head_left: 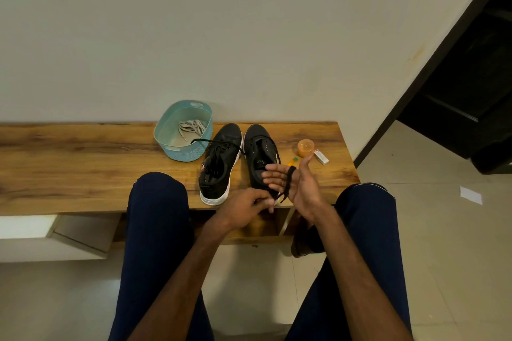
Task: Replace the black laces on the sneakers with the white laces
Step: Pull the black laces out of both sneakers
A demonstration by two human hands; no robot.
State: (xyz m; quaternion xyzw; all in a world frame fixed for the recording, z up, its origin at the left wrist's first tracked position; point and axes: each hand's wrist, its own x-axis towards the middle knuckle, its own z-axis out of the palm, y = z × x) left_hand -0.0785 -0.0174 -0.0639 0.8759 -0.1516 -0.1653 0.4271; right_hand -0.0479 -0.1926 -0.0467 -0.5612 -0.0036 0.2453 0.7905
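Person seated at the desk (83, 160), knees at its edge. Right hand (297, 185) held up, fingers straight and spread, the black lace (289, 177) looped over it beside the thumb. Left hand (243, 207) just below, fingers curled, pinching the lace's hanging end. Judged: winding the removed lace into a coil to keep it tidy.

Right sneaker (260, 152): eyelets appear empty. Left sneaker (219, 163): black lacing on, loosened, one end trailing toward the teal basket (166, 130). White laces (192, 127) lie inside the basket, not yet used.

Orange tub (305, 147) and small box (321, 157) sit beside the right sneaker, out of the way. The hands hide its heel.
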